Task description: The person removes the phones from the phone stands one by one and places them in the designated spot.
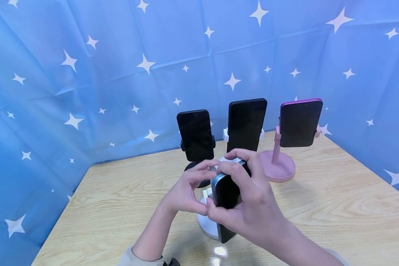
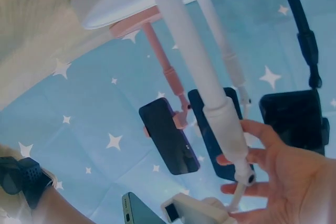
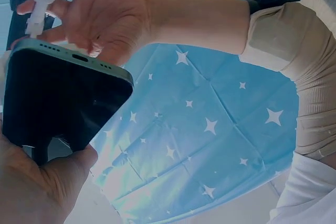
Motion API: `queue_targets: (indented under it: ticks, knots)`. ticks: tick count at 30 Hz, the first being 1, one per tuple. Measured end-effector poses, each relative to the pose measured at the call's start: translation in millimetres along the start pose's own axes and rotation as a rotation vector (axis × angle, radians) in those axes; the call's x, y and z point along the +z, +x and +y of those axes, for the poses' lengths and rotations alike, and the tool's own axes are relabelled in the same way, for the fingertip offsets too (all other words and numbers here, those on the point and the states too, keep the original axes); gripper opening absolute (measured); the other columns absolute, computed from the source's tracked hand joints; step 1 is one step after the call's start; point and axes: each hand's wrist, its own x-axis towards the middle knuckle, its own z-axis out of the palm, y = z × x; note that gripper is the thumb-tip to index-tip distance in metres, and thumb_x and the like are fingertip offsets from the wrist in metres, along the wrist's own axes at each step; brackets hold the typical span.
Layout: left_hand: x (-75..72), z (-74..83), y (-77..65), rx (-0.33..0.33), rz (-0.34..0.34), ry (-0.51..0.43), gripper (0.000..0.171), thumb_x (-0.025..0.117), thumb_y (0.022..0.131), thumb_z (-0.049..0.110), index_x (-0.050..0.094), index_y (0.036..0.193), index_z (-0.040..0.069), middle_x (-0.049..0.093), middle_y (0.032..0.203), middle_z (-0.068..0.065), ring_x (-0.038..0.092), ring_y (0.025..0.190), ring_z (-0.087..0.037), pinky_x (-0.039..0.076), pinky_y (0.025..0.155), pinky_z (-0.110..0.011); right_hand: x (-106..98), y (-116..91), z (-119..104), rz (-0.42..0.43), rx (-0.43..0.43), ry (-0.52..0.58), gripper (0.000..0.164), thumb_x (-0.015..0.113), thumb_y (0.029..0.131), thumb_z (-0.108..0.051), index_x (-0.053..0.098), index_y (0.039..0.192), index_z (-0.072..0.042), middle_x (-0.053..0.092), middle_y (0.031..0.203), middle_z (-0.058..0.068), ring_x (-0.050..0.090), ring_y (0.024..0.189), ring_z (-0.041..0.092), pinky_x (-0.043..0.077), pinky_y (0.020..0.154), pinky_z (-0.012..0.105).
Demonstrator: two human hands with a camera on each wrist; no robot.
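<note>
My right hand point(image 1: 256, 201) grips a dark-screened smartphone point(image 1: 227, 194) with a blue-green rim, its fingers over the top edge and its thumb on the near side. Beside it my left hand point(image 1: 187, 192) holds a white phone stand point(image 2: 199, 61) around its upper neck, just by the clamp point(image 2: 197, 208). The stand's round base point(image 1: 206, 223) shows below the hands in the head view. There the phone stands on edge close to the clamp; contact between them is hidden. In the right wrist view the phone's port end point(image 3: 79, 56) points toward the left hand point(image 3: 100, 22).
Behind the hands stand a black phone point(image 1: 196, 135) in a black holder, another black phone point(image 1: 246, 123) in a white holder, and a purple-edged phone point(image 1: 300, 123) on a pink stand point(image 1: 277, 168). The wooden table point(image 1: 119, 214) meets a blue star-patterned cloth point(image 1: 119, 92).
</note>
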Motion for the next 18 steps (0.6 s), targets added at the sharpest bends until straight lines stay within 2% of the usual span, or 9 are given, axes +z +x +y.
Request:
queue_targets:
  ticks: [3,6,9,11,13,18]
  knots:
    - [2.1,0.0,0.6,-0.031,0.026,0.022,0.071,0.069,0.059,-0.011,0.057,0.123,0.016,0.046,0.125,-0.009,0.043,0.115,-0.026,0.048,0.085,-0.038,-21.9,16.6,-19.2,-0.008,0.034,-0.049,0.078,0.088,0.044,-0.035,0.059,0.114,-0.012,0.038,0.131,0.015,0.038,0.118,0.035,0.051,0.068,0.033]
    - [1.9,1.9,1.4,-0.080,0.034,0.039,0.051,0.070,0.058,-0.007,0.059,0.107,0.000,0.046,0.116,-0.019,0.045,0.107,-0.028,0.052,0.078,-0.038,-51.1,50.0,-60.8,-0.036,0.113,-0.152,0.068,0.084,0.052,-0.030,0.059,0.113,-0.014,0.041,0.127,0.010,0.039,0.117,0.029,0.046,0.081,0.037]
    - [0.8,4.2,1.3,-0.129,0.030,0.045,0.046,0.070,0.057,-0.007,0.059,0.102,-0.006,0.046,0.115,-0.021,0.045,0.106,-0.028,0.051,0.079,-0.036,-73.2,78.7,-97.7,-0.072,0.196,-0.280,0.058,0.080,0.057,-0.020,0.056,0.109,-0.011,0.044,0.120,0.011,0.041,0.111,0.026,0.045,0.083,0.043]
    - [0.0,5.5,0.8,-0.150,0.030,0.038,0.045,0.069,0.057,-0.008,0.059,0.101,-0.008,0.045,0.116,-0.021,0.045,0.105,-0.028,0.051,0.080,-0.034,-81.9,89.6,-111.2,-0.091,0.242,-0.338,0.056,0.080,0.057,-0.013,0.055,0.106,-0.006,0.045,0.115,0.015,0.043,0.108,0.027,0.046,0.082,0.048]
    - [-0.9,6.3,0.6,-0.166,0.027,0.037,0.045,0.069,0.058,-0.008,0.059,0.102,-0.008,0.045,0.117,-0.021,0.045,0.107,-0.027,0.050,0.082,-0.034,-87.2,93.8,-114.9,-0.100,0.282,-0.370,0.056,0.081,0.055,-0.006,0.053,0.103,-0.003,0.043,0.112,0.020,0.044,0.104,0.029,0.052,0.071,0.049]
    - [-3.7,8.0,0.2,-0.181,0.041,0.019,0.045,0.068,0.058,-0.010,0.059,0.102,-0.009,0.044,0.118,-0.022,0.045,0.107,-0.025,0.049,0.084,-0.037,-94.5,89.1,-102.8,-0.137,0.389,-0.412,0.051,0.078,0.058,-0.006,0.053,0.102,-0.003,0.043,0.109,0.020,0.043,0.098,0.032,0.050,0.066,0.051]
